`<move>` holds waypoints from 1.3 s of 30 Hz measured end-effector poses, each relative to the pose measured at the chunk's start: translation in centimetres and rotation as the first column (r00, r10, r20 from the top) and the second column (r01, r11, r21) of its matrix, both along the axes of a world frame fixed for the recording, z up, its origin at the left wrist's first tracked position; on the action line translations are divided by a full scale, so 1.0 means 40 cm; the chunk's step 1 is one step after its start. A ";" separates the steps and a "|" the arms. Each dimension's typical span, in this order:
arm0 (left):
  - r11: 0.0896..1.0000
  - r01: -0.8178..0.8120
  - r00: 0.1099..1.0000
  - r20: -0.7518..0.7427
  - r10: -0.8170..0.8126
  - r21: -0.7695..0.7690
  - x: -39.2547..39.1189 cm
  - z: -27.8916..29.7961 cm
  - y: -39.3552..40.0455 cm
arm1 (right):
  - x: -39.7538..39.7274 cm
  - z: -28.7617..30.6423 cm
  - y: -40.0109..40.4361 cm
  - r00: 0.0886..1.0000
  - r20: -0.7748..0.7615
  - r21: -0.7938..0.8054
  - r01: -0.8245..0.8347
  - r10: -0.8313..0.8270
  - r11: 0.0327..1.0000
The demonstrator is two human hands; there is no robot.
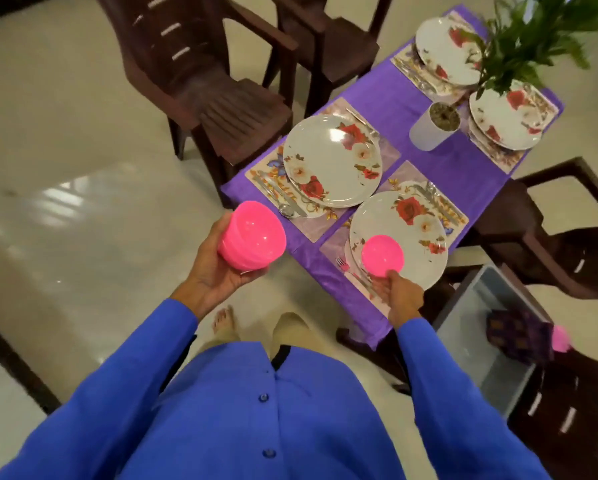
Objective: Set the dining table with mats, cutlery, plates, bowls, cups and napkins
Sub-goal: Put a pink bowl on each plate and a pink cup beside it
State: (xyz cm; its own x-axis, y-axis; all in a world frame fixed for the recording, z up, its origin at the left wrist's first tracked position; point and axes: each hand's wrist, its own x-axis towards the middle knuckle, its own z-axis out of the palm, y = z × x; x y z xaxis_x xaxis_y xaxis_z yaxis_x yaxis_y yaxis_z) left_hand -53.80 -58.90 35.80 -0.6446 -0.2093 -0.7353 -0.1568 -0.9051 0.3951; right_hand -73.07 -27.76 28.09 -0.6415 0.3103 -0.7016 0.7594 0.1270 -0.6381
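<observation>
The left hand [218,271] is cupped palm-up around a stack of pink bowls [252,237], fingers wrapped behind and under it, holding it in the air off the near-left corner of the surface [411,105]. The right hand [399,296] reaches over the near edge, fingers loosely curled on the near rim of a single pink bowl [383,255]. That bowl sits over the near plate [399,237]; whether it already rests on the plate or hangs just above it is hard to tell from this angle.

The surface is covered by a purple cloth, with four floral mats laid out, each carrying a white plate with red roses. The near-left plate [332,161] lies on its mat [266,174] with a spoon and knife [283,199] beside it on the mat's left. A fork [346,266] lies just left of the near plate, touching its mat. Two more plates [446,50] [505,119] stand at the far end, partly screened by the leaves of a potted plant [436,123] in a white pot placed between the settings.

Dark brown chairs [200,88] stand along the left side and the right side. On the right chair near the person sits a grey tub [487,327] holding a dark patterned cloth [519,334] and something pink at its edge. The floor [65,150] is pale, glossy tile. Blue sleeves frame the bottom of the view.
</observation>
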 end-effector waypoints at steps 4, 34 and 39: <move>0.997 0.083 0.996 0.012 -0.083 -0.004 -0.087 -0.014 -0.087 | -0.043 0.010 -0.010 0.995 0.081 0.008 0.060 -0.060 0.998; 0.853 0.521 0.853 0.054 -0.518 -0.042 -0.500 0.030 -0.405 | -0.209 0.214 -0.743 0.656 -0.494 0.281 -0.502 0.571 0.818; 0.855 0.518 0.855 0.039 -0.518 -0.004 -0.512 0.035 -0.660 | -0.175 0.192 -0.914 0.882 -0.438 -0.034 -0.210 0.174 0.977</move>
